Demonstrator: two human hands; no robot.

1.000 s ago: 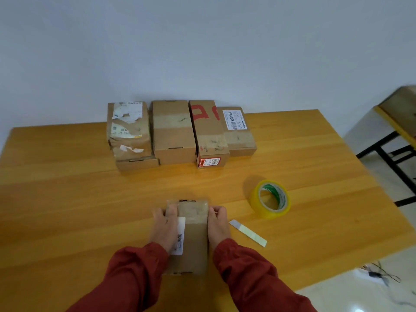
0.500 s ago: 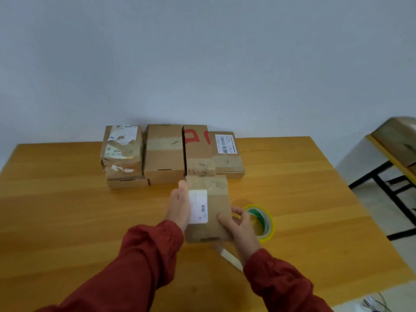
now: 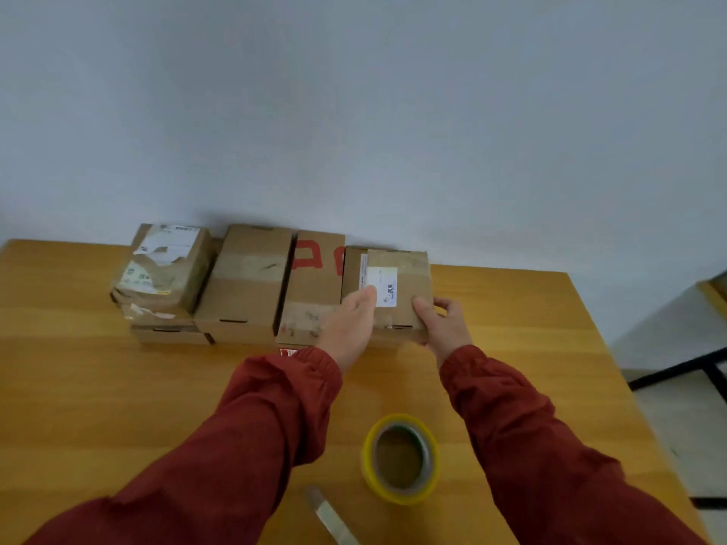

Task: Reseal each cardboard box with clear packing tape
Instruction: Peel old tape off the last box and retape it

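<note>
A small cardboard box (image 3: 405, 281) with a white label is held at the right end of the row, on top of the rightmost box there. My left hand (image 3: 350, 324) grips its left side, thumb on the label. My right hand (image 3: 444, 328) grips its front right corner. Along the wall stand a box with red markings (image 3: 314, 277), a plain taped box (image 3: 248, 281) and a stack of torn-label boxes (image 3: 165, 265). A roll of tape (image 3: 401, 458) with a yellow rim stands on the wooden table (image 3: 78, 387) near me.
A grey-white flat tool (image 3: 334, 519) lies at the near edge, left of the tape roll. The table's right edge drops to a pale floor with a black-framed bench (image 3: 708, 367). A plain wall backs the row of boxes.
Both hands lifted the small box from the table's near side and carried it away from me to the right end of the row. The camera tilted with it.
</note>
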